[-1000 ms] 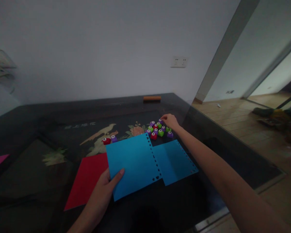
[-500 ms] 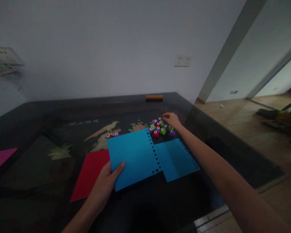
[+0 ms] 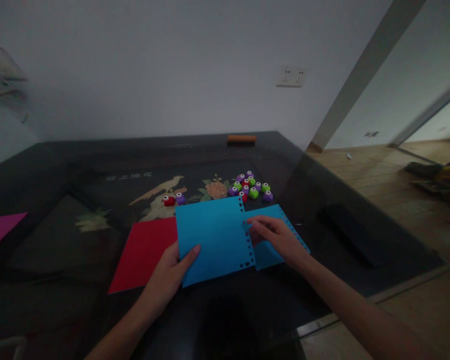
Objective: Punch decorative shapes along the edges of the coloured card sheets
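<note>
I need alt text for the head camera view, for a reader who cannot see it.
A left hand holds a blue paper sheet with punched holes along its right edge, while the right hand touches that edge, over a second blue sheet. A red sheet and small coloured punches lie on the dark table.

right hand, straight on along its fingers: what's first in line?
The right hand points left; its fingers already sit at the punched edge of the upper blue sheet. That sheet comes first, though contact is unclear.

Your blue sheet [image 3: 213, 235] lies flat, its right edge punched with small heart holes. It overlaps a second punched blue sheet [image 3: 275, 222] to its right.
</note>
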A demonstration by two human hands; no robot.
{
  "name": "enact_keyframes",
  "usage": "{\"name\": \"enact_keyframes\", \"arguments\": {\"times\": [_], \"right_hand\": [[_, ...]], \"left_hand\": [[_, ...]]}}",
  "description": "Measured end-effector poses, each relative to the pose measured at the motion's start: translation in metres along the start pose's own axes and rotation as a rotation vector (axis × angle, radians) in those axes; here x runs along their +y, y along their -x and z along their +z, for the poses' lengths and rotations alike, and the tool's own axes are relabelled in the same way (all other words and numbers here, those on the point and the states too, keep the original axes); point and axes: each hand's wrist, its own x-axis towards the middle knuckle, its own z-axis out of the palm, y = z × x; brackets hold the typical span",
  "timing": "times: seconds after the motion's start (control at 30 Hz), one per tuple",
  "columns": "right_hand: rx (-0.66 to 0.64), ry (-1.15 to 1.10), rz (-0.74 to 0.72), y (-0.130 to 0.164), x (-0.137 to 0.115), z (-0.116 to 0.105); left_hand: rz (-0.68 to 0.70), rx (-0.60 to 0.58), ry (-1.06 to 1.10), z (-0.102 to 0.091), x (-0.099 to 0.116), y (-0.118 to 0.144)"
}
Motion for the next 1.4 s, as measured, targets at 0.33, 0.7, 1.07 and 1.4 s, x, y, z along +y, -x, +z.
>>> {"name": "enact_keyframes", "arguments": {"times": [0.33, 0.7, 1.07, 1.4], "right_hand": [[0.063, -0.024, 0.079, -0.004, 0.012, 0.005], [0.083, 0.081, 0.068, 0.001, 0.01, 0.003], [0.23, -0.035, 0.018, 0.004, 0.007, -0.011], [0.353, -0.161, 0.065, 0.006, 0.007, -0.082]], "left_hand": [[0.04, -0.024, -0.123, 0.004, -0.005, -0.002], [0.054, -0.085, -0.207, 0.007, -0.004, -0.002], [0.137, -0.103, -0.132, 0.011, 0.005, -0.002], [0.415, -0.215, -0.487, 0.044, 0.022, -0.001]]}}
